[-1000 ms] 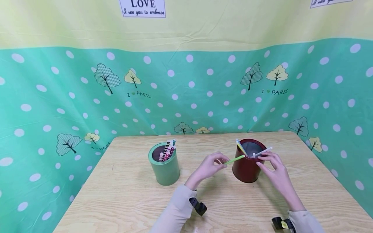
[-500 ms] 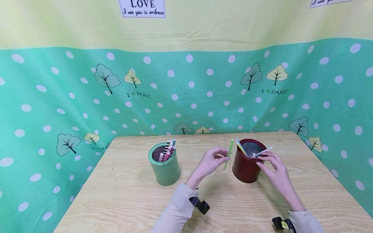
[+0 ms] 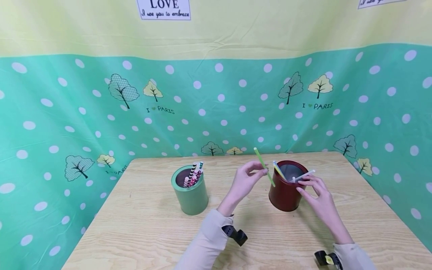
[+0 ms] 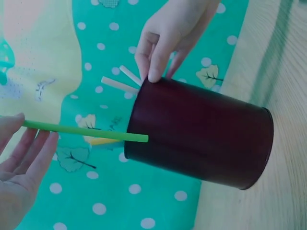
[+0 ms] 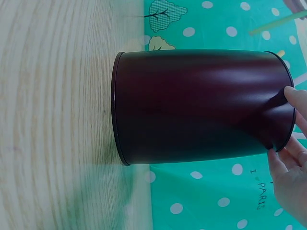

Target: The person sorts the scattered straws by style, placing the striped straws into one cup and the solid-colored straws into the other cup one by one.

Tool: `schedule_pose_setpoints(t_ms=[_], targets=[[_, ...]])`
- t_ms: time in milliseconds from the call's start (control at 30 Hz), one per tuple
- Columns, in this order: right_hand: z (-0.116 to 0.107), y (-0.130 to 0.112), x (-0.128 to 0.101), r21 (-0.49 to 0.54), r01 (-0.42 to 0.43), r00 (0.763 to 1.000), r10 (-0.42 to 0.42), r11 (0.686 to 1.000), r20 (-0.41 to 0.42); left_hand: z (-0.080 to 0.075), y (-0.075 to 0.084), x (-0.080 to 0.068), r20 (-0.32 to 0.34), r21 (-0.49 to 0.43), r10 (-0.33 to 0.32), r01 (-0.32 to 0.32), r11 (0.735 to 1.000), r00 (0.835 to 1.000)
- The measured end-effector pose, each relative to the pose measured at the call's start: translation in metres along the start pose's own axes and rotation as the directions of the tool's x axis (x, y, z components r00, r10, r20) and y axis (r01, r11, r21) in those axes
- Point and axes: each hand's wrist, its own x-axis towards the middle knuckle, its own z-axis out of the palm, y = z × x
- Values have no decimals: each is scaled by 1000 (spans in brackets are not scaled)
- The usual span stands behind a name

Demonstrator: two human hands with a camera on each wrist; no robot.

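Polka-dotted green cloth backs the wooden table (image 3: pixel 141 225). Left hand (image 3: pixel 245 181) pinches a green straw (image 3: pixel 264 171) in the air, tilted, just beside the dark red can (image 3: pixel 285 193) near the far edge — right hand (image 3: pixel 317 195) fingertips rest on its rim (fingers fairly straight, gripping nothing).

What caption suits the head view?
Left hand pinches a green straw beside the dark red can; right hand steadies its rim.

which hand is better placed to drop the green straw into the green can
Left, most likely. The left hand already pinches the green straw and lies on the green can's side, while the right hand touches the rim of the dark red can.
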Motion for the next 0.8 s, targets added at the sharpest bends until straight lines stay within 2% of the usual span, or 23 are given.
schedule_pose_setpoints(t_ms=[133, 267, 300, 400, 533, 600, 667, 767, 800], targets=[[-1, -4, 0, 11, 13, 1000, -13, 1000, -5, 4, 18, -2, -22, -28, 25, -26, 999, 999], [-4, -13, 0, 51, 22, 1000, -23, 998, 17, 8, 23, -1, -51, -68, 48, -52, 996, 998], [-6, -19, 1, 92, 26, 999, -29, 995, 33, 9, 24, 0, -62, -77, 55, -60, 995, 997], [-7, -21, 1, 92, 26, 999, -29, 995, 37, 11, 18, 2, -87, -108, 74, -83, 991, 993], [-2, -9, 1, 1, 15, 1000, -15, 1000, 2, 12, 6, 6, -102, -129, 94, -107, 986, 990], [-8, -31, 1, 25, 4, 1000, -4, 1000, 24, 14, 10, 5, -106, -130, 103, -116, 985, 989], [-10, -41, 1, 30, 3, 1000, -3, 1000, 29, 16, 17, 4, -110, -130, 105, -119, 984, 988], [-18, -67, -1, 74, -2, 999, -1, 997, 47, 19, 26, 1, -109, -136, 104, -119, 984, 989], [-18, -68, -1, 73, 2, 999, -5, 997, 48, 20, 25, 1, -106, -137, 103, -117, 984, 989]])
